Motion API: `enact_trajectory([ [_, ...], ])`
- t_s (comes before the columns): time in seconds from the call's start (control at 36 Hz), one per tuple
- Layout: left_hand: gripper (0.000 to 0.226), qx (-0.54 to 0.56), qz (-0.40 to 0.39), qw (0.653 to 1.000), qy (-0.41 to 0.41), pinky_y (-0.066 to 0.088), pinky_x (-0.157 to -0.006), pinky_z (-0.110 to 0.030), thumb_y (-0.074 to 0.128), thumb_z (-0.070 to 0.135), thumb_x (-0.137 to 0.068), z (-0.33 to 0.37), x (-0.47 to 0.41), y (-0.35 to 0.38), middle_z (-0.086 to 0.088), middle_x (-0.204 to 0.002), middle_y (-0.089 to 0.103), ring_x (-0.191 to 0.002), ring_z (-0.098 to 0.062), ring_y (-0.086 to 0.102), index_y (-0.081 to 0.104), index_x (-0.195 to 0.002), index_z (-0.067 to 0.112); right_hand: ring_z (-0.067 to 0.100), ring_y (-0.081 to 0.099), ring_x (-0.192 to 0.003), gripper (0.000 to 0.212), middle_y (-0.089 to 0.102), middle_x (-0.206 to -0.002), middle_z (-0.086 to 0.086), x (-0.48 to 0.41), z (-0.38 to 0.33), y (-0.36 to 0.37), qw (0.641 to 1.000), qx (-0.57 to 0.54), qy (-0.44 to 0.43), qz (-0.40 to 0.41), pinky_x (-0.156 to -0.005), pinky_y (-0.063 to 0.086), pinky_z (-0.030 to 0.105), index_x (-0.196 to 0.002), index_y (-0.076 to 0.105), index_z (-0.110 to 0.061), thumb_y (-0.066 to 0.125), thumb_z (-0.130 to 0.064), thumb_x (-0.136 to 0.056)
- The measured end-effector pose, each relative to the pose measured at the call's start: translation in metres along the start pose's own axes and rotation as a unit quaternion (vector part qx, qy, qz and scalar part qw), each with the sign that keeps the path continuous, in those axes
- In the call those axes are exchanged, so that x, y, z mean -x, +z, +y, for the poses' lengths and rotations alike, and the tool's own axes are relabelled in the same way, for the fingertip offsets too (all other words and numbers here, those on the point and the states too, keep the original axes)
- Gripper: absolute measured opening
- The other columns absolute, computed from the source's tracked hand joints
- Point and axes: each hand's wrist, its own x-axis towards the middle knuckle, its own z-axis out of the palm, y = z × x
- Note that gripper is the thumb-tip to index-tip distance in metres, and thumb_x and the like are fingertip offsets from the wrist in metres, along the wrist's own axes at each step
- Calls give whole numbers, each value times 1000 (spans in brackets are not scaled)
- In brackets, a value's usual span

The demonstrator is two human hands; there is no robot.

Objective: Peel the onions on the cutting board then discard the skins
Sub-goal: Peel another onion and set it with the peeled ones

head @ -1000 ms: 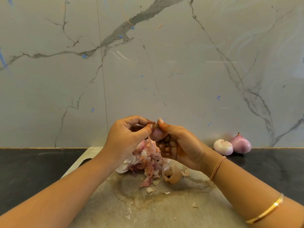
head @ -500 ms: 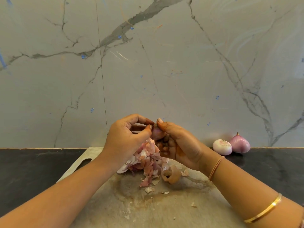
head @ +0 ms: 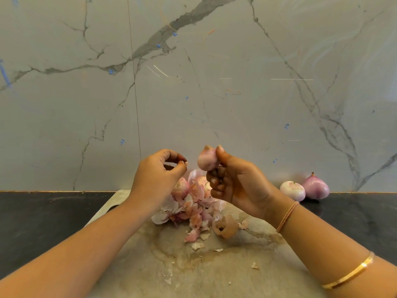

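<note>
Onion [head: 207,158] in mid-peel, held up above the cutting board [head: 214,274] in your right hand [head: 234,183]; the thumb lies up along its side and the other fingers curl round its lower half, so the pale pink top stands clear with a tuft of dry brown skin at the tip. Your left hand [head: 156,175] hovers just beside it, apart from the bulb, fingers curled and thumb tip against forefinger; whether a scrap of skin is pinched there cannot be told. Below both hands a heap of pink, papery skins [head: 193,205] lies on the far half of the board, with a brown shell of skin [head: 225,227] at its near edge and small flakes scattered toward you; two more onions [head: 292,190] (one whitish, one purple, both apparently bare) sit touching on the dark counter [head: 43,222] at the right, against the marble wall [head: 236,82].

For the step in hand, judge by the tip: the dry tuft looks like the last of the skin, so nip it low with thumbnail and forefinger and draw it down along the bulb rather than outward; turn the onion in your right hand to check the hidden side; drop each scrap on the heap, not beside it, so the skins gather in one sweep for discarding.
</note>
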Motion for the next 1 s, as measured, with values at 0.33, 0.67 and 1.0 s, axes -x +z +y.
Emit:
enact_trajectory([
  [0.33,30,-10,-82,970,228,54,-77,-19,71,31,-80,7,10,6,12,-107,60,-100,-3,59,56,-106,30,12,48,-63,35,61,-67,1,-3,3,-1,999,-31,14,23,-61,41,27,-104,65,-13,39,-35,-100],
  [0.67,36,-56,-83,947,304,55,-77,-26,70,31,-77,4,6,2,10,-103,59,-93,-6,61,50,-107,31,13,51,-60,34,61,-78,8,-6,6,-2,1000,-10,-4,12,-58,45,25,-121,52,-6,49,-28,-96],
  [1.0,22,-37,-79,953,291,55,-78,-20,66,24,-79,1,6,3,5,-99,64,-91,-5,62,54,-96,30,15,49,-63,48,60,-79,11,-9,7,-6,999,-12,25,31,-62,46,26,-130,53,-5,42,-39,-99],
])
